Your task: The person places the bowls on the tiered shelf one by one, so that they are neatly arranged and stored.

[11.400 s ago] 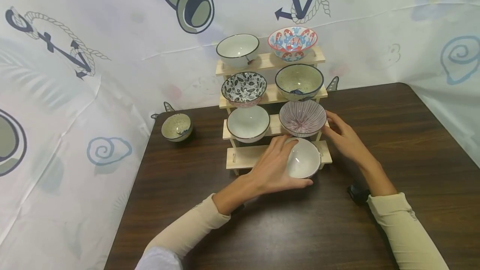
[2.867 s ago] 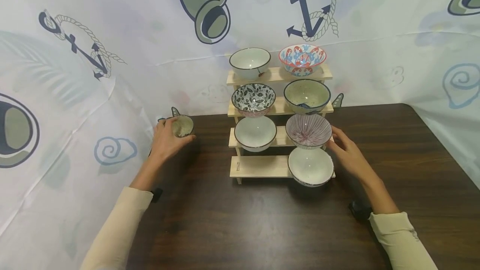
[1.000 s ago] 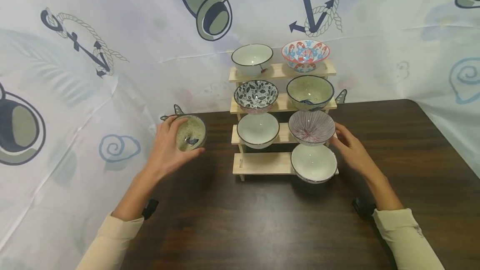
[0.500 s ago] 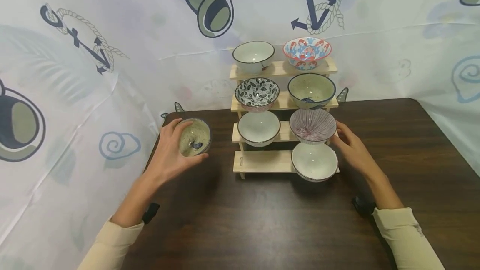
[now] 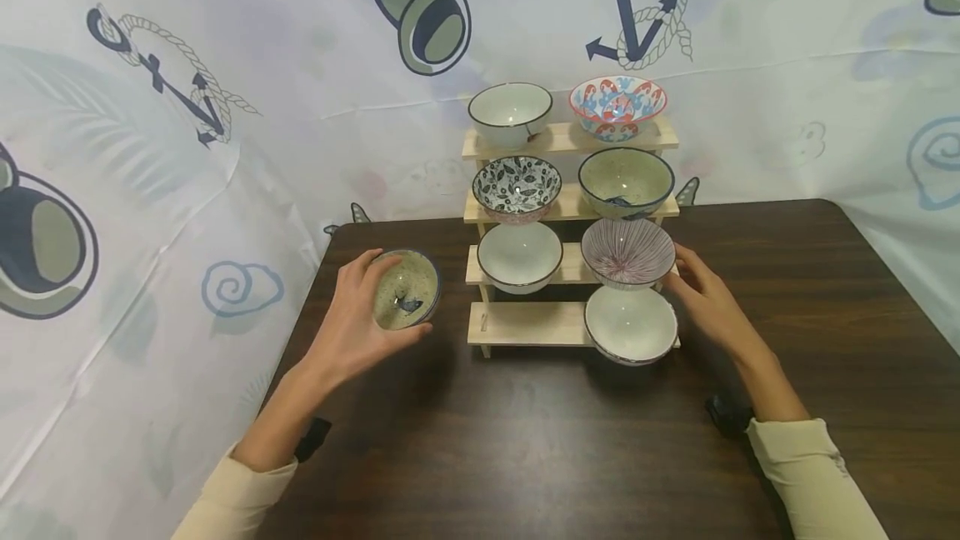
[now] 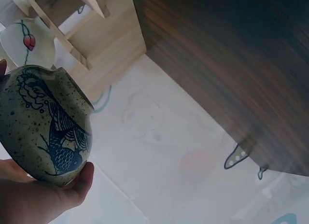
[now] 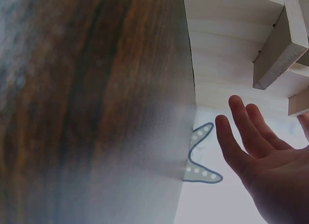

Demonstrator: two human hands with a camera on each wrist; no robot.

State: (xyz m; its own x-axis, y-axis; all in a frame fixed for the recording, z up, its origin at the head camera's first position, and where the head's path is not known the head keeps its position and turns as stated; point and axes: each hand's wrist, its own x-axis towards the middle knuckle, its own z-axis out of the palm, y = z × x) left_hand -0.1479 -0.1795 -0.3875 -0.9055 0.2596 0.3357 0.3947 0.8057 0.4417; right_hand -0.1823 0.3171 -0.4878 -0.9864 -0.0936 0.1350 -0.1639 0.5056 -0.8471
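Observation:
My left hand (image 5: 357, 325) grips a small speckled green bowl (image 5: 411, 290) by its sides, thumb on the near side, fingers on the far side. The bowl is raised above the table, left of the wooden rack. Its outside carries a blue fish drawing, seen on the bowl (image 6: 46, 122) in the left wrist view. At the rack's right side is my right hand (image 5: 708, 302), beside a purple-striped bowl (image 5: 628, 252). In the right wrist view the right hand (image 7: 270, 171) has its fingers extended near the rack's end; whether they touch it I cannot tell.
The tiered wooden rack (image 5: 528, 324) bears several bowls, two on each upper tier. On its lowest tier a white bowl (image 5: 631, 325) sits at the right, with bare board to its left. The dark wood table (image 5: 525, 440) meets a printed cloth backdrop (image 5: 300, 48) behind.
Earlier, my left hand was at the white bowl on the lowest tier, then took hold of the speckled bowl at the far left. It has since carried it rightward and nearer. The right hand stays beside the rack.

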